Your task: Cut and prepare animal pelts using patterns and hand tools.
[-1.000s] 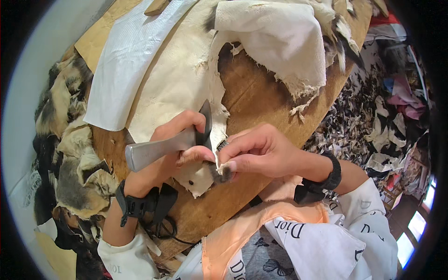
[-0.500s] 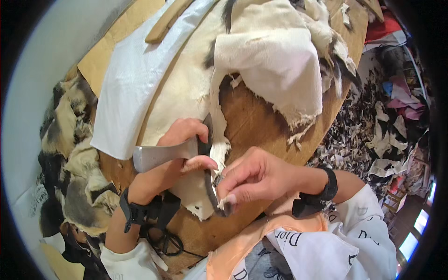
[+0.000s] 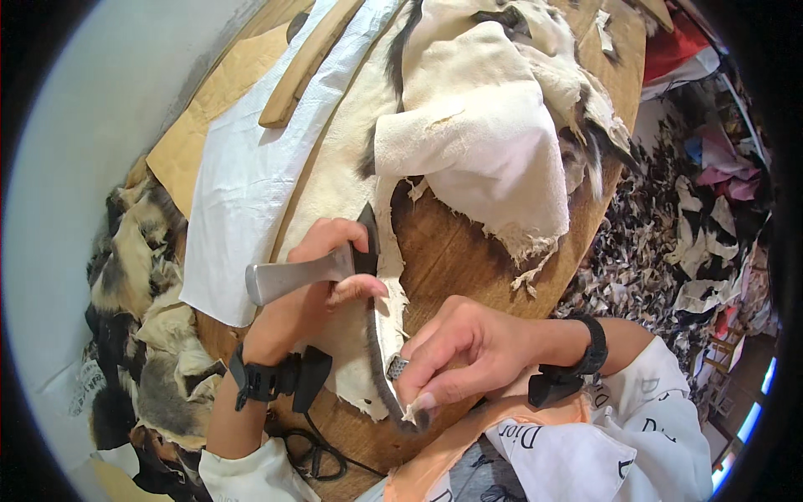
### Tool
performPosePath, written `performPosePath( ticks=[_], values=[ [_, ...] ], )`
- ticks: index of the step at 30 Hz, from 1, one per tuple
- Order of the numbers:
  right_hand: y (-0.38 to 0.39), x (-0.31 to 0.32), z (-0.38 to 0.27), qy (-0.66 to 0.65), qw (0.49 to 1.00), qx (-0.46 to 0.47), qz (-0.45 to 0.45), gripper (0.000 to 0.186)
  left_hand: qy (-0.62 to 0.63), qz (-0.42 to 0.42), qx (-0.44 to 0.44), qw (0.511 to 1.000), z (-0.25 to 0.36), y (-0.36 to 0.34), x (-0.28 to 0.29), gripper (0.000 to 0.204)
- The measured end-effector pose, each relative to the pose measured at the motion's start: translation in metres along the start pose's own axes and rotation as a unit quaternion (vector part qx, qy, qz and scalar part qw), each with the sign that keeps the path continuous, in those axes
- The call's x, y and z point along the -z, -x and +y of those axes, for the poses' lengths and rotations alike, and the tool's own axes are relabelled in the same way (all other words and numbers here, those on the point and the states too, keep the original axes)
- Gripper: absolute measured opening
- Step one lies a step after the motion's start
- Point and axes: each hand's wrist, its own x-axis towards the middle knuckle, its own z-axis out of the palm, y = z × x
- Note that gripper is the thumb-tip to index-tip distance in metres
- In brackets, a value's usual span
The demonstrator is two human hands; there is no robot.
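Observation:
My left hand point(image 3: 314, 305) is closed round a steel-handled cutting tool point(image 3: 297, 276), its dark blade point(image 3: 365, 226) upright against a large cream hide point(image 3: 309, 197), beside a narrow cut along it. My right hand point(image 3: 464, 356) is lower and to the right, its thumb and fingers pinched on the ragged end of a thin, fur-backed hide strip point(image 3: 388, 305). A small ridged silver object point(image 3: 398, 366) shows at those fingers; I cannot make out what it is. Below the tool, the hide's lower part lies on the wooden board point(image 3: 468, 251).
A folded hide point(image 3: 468, 151), white sheet point(image 3: 226, 234), wooden bar point(image 3: 301, 71) and tan card point(image 3: 180, 146) are on the board. Furred pieces point(image 3: 159, 351) pile at left by a pale wall point(image 3: 84, 125); scraps point(image 3: 636, 259) heap beyond the right edge. A black cable point(image 3: 318, 452) loops near me.
My right hand has moved down toward me with the strip's end, lengthening the visible strip. My left hand still grips the tool. The board and materials sit lower in the picture.

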Motion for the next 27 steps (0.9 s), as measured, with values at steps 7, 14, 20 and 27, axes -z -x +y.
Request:
performPosePath(
  ticks=[7,14,20,27],
  values=[
    [0.014,0.001,-0.022,0.049,0.998,0.016,0.032,0.009,0.038,-0.014,0.032,0.999,-0.006,-0.016,0.006,0.032],
    [0.043,0.002,-0.044,0.109,0.989,0.050,0.087,0.008,0.027,0.011,0.002,1.000,-0.023,-0.027,0.006,0.031],
    [0.052,0.004,-0.073,0.449,0.878,0.032,0.163,0.007,0.215,0.003,0.123,0.969,-0.013,-0.023,0.013,0.033],
    [0.018,-0.018,-0.058,0.647,0.716,0.052,0.256,0.045,0.101,0.121,0.063,0.985,0.042,0.030,-0.010,0.019]
  ],
)
